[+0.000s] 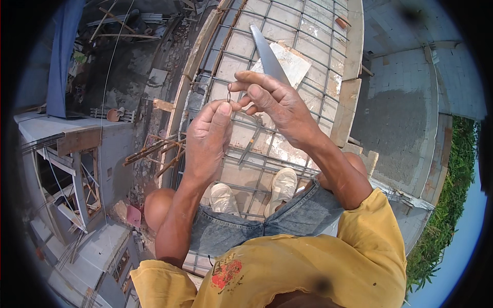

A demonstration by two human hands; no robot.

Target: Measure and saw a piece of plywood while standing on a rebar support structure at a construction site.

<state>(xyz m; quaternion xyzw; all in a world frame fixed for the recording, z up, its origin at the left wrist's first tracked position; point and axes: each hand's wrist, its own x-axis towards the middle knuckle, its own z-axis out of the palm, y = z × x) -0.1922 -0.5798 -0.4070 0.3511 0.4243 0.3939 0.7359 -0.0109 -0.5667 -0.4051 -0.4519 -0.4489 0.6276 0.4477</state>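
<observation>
In front of me, my left hand (209, 136) pinches a thin piece of tie wire (229, 94) between thumb and forefinger. The wire is bent into a small loop. My right hand (281, 105) meets it from the other side, its fingers bent at the loop and its thumb pressed over them. Below my hands, pincers (250, 142) with worn handles lie on the rebar grid (262, 18). Beyond my right hand rests a handsaw blade (268, 56), its handle end hidden by the hand. A pale, flat board piece (291, 62) lies under the blade.
Wooden formwork boards (347, 110) edge the grid on both sides. My shoes (281, 187) stand among the bars. Bent rusty rebar (159, 151) sticks out at the left, above a deep drop. A grey slab (395, 133) lies lower on the right.
</observation>
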